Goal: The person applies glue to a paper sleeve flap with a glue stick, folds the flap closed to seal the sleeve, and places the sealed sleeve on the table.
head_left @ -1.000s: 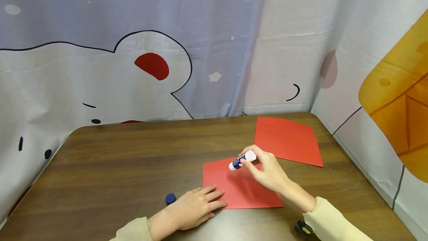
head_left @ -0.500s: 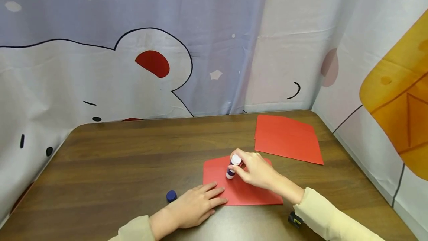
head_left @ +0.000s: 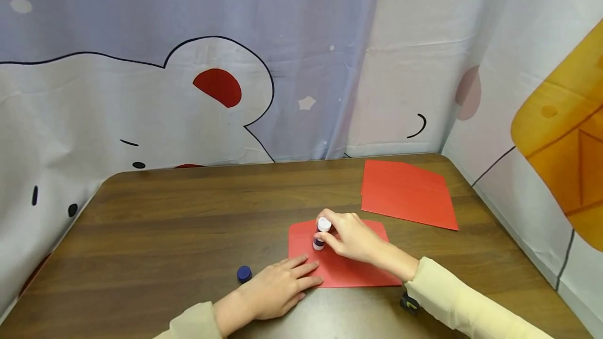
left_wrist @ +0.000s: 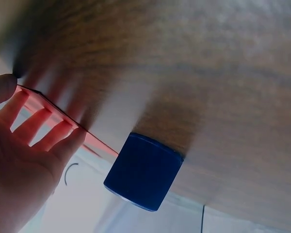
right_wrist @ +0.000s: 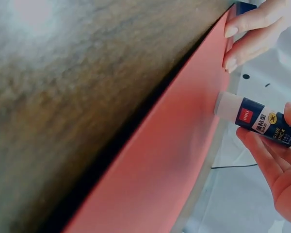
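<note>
A sheet of red paper (head_left: 348, 273) lies on the brown table in front of me. My left hand (head_left: 278, 286) rests flat with straight fingers on its left edge. In my right hand (head_left: 353, 237) a glue stick (right_wrist: 262, 121) is pinched between thumb and fingers. It stands nearly upright, its white open end down against the paper's left half. The right wrist view shows its dark blue label and that end right at the red surface. The dark blue glue cap (head_left: 244, 274) stands on the table just left of my left hand, large in the left wrist view.
More red paper (head_left: 407, 192) lies at the table's back right corner. A small black object (head_left: 409, 303) sits by my right sleeve. Behind the table (head_left: 188, 218) hangs a curtain (head_left: 301, 67) printed with cartoon shapes.
The glue stick came down from tilted above the paper to nearly upright on it, then moved slightly left with my right hand. My left hand has stayed in place.
</note>
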Action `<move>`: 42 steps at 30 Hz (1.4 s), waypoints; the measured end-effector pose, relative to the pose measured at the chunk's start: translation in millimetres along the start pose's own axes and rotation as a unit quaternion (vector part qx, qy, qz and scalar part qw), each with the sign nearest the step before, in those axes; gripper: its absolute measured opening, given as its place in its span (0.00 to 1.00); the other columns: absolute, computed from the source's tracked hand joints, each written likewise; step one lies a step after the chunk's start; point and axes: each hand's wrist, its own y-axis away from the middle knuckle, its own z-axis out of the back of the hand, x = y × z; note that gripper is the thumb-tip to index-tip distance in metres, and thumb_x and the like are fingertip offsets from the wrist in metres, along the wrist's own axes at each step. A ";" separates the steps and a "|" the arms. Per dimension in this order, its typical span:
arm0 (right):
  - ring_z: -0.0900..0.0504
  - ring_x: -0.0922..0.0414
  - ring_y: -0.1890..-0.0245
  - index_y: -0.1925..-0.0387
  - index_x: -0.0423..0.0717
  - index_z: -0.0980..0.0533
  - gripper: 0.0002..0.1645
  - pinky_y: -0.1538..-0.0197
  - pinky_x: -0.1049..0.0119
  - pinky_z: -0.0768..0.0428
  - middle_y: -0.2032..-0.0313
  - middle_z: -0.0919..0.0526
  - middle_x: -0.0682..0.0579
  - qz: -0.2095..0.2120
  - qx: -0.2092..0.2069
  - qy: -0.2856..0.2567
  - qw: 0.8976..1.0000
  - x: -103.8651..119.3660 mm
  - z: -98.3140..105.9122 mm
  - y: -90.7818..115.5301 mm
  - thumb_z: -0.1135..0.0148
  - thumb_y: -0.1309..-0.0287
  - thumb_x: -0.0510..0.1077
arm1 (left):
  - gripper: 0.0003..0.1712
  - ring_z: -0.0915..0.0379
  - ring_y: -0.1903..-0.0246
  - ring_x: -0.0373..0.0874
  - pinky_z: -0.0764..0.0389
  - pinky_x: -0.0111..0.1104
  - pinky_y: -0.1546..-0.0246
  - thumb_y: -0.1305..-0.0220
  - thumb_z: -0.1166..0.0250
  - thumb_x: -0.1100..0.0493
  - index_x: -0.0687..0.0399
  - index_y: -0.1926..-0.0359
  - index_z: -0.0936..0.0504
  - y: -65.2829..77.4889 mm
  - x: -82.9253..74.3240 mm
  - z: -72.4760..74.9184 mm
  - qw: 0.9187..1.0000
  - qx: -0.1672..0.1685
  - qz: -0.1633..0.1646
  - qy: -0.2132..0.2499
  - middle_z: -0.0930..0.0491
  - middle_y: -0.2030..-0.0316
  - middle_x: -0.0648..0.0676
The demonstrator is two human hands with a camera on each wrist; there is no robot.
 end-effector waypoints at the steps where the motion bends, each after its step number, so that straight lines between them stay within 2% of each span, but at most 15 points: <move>1: 0.25 0.70 0.77 0.62 0.48 0.26 0.10 0.69 0.76 0.25 0.72 0.18 0.61 0.003 0.000 -0.003 1.000 0.0 -0.7 -1.0 0.34 0.42 0.45 | 0.23 0.33 0.35 0.50 0.25 0.41 0.42 0.32 0.43 0.52 0.40 0.36 0.28 -0.1 0.1 0.5 1.000 0.001 0.000 0.003 0.30 0.34 0.50; 13: 0.27 0.71 0.79 0.60 0.46 0.27 0.13 0.70 0.79 0.26 0.74 0.18 0.59 0.039 0.011 -0.008 0.999 8.2 -11.8 -18.0 0.34 0.43 0.45 | 0.24 0.36 0.34 0.52 0.27 0.42 0.39 0.32 0.44 0.53 0.42 0.36 0.28 -2.2 -1.1 -0.6 1.000 0.002 0.000 0.014 0.31 0.34 0.52; 24: 0.20 0.69 0.74 0.59 0.46 0.28 0.13 0.64 0.78 0.22 0.71 0.17 0.59 0.055 0.017 -0.017 0.998 14.1 -19.9 -22.6 0.35 0.41 0.46 | 0.24 0.36 0.34 0.51 0.28 0.39 0.38 0.32 0.44 0.52 0.42 0.36 0.28 -3.7 -3.7 -3.2 1.000 -0.002 -0.009 -0.009 0.30 0.34 0.52; 27: 0.19 0.68 0.73 0.59 0.46 0.29 0.13 0.64 0.77 0.22 0.70 0.17 0.59 0.057 0.014 -0.009 0.998 13.9 -19.6 -22.8 0.36 0.40 0.46 | 0.24 0.35 0.34 0.51 0.29 0.39 0.38 0.32 0.44 0.52 0.41 0.35 0.28 -5.2 -4.4 -2.0 1.000 0.006 -0.007 -0.014 0.30 0.34 0.52; 32: 0.19 0.65 0.73 0.58 0.45 0.29 0.13 0.64 0.75 0.21 0.70 0.17 0.57 0.051 0.017 0.006 0.999 11.3 -15.3 -20.2 0.36 0.40 0.45 | 0.25 0.34 0.35 0.52 0.29 0.38 0.38 0.32 0.44 0.52 0.41 0.35 0.29 -9.1 -3.8 0.7 1.000 0.026 -0.005 -0.011 0.31 0.34 0.52; 37: 0.18 0.65 0.71 0.59 0.45 0.29 0.13 0.64 0.74 0.21 0.70 0.17 0.58 0.038 0.017 0.011 0.999 4.7 -5.8 -11.2 0.35 0.41 0.45 | 0.25 0.33 0.36 0.54 0.26 0.40 0.40 0.33 0.42 0.53 0.41 0.35 0.29 -8.2 -2.3 2.1 1.000 0.027 -0.008 -0.009 0.31 0.34 0.53; 42: 0.21 0.67 0.74 0.59 0.46 0.29 0.13 0.67 0.75 0.23 0.71 0.17 0.59 0.020 0.014 0.023 0.999 -4.1 5.6 1.7 0.35 0.41 0.45 | 0.25 0.33 0.36 0.54 0.25 0.40 0.41 0.33 0.42 0.53 0.41 0.35 0.29 -6.4 -1.8 3.0 0.999 0.031 -0.006 -0.010 0.31 0.34 0.52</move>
